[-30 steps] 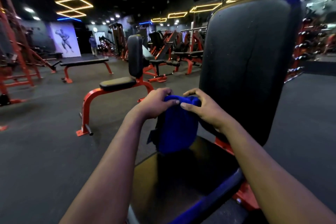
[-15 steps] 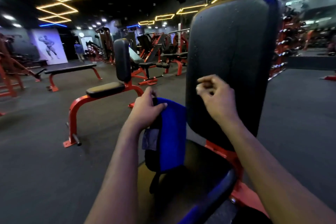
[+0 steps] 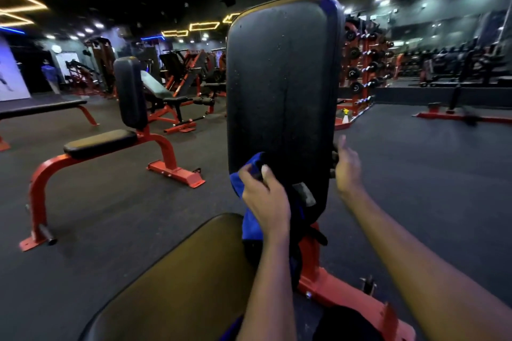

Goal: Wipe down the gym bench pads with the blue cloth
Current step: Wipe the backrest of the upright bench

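Note:
The upright black back pad (image 3: 282, 86) of the bench rises right in front of me, and its seat pad (image 3: 177, 279) lies below it. My left hand (image 3: 264, 196) grips the blue cloth (image 3: 250, 221) against the lower left part of the back pad; the cloth hangs down toward the seat. My right hand (image 3: 347, 169) is off the cloth, fingers extended, at the right edge of the back pad near its frame. Whether it touches the pad's edge I cannot tell.
The bench's red frame (image 3: 340, 296) runs along the floor at lower right. A second red bench with black pads (image 3: 110, 144) stands to the left. A flat bench (image 3: 41, 108) is further left. Dumbbell racks (image 3: 363, 63) and a spray bottle (image 3: 345, 116) stand behind.
My right hand let go of the cloth and moved to the right side of the back pad. My left hand carried the cloth onto the lower back pad.

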A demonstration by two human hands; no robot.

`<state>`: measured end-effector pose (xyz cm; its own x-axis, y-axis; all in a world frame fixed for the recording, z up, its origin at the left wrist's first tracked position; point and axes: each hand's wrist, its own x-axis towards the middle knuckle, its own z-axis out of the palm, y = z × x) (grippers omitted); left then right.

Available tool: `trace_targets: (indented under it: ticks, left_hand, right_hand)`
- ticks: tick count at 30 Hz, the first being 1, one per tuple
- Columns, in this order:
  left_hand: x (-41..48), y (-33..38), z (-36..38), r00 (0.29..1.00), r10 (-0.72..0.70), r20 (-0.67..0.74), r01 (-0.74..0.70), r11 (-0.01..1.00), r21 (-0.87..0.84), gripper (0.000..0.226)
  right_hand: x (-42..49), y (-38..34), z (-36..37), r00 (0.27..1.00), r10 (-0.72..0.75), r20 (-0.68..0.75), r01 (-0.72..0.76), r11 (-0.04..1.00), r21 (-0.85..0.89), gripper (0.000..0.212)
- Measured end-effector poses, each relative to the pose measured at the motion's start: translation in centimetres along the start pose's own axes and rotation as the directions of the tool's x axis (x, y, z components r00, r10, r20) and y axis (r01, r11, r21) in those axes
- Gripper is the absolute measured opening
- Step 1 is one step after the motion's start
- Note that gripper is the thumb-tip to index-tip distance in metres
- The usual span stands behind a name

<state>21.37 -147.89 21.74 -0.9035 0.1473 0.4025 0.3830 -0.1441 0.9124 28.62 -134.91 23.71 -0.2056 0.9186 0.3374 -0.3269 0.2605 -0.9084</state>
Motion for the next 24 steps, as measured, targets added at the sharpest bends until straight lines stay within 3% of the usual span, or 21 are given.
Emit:
trace_targets:
  ticks: [1, 3, 5, 7, 10, 12, 19, 24]
  left_hand:
    - [-0.6, -1.3, 0.1, 0.999, 0.039, 0.031, -0.039, 0.999, 0.0, 0.028]
    - [-0.9, -4.1, 0.5, 0.99, 0.084, 0.115, -0.101, 0.982, 0.157, 0.042]
    - [-0.2, -5.7, 1.1, 0.979, 0.022, 0.202, -0.077, 0.961, 0.267, 0.052]
    - [0.3, -5.5, 2.1, 0.967, -0.053, 0.249, -0.012, 0.968, 0.252, 0.059]
    - [-0.7, -4.3, 4.0, 0.978, -0.121, 0.171, 0.094, 0.983, 0.159, 0.076]
    - [-2.5, -3.8, 4.8, 0.979, -0.172, 0.111, 0.16, 0.981, 0.11, 0.087]
    - [-3.7, -2.6, 5.7, 0.955, -0.28, 0.096, 0.268, 0.956, 0.119, 0.07]
    - [0.8, -3.0, 5.1, 0.932, -0.362, 0.027, 0.358, 0.928, 0.105, 0.063]
  right_hand:
    - [0.1, 0.0, 0.2, 1.0, -0.007, 0.0, 0.007, 1.0, 0.021, 0.047]
    - [0.8, 0.8, 0.5, 0.999, -0.03, -0.036, 0.03, 1.0, -0.003, 0.05]
    - [1.0, 1.1, 1.2, 0.997, -0.029, -0.077, 0.03, 0.999, 0.015, 0.041]
    - [1.1, 1.6, 1.7, 0.997, -0.008, -0.077, 0.014, 0.996, 0.083, 0.048]
    - [1.8, 2.1, 1.0, 1.0, -0.019, 0.012, 0.018, 0.994, 0.105, 0.042]
    - [1.9, 1.7, 0.4, 0.995, -0.001, 0.097, -0.003, 0.999, 0.044, 0.048]
    - [4.0, 3.1, -0.2, 0.993, 0.032, 0.112, -0.029, 0.999, -0.03, 0.057]
    - [3.6, 3.3, 0.1, 0.998, 0.041, 0.053, -0.038, 0.998, -0.048, 0.037]
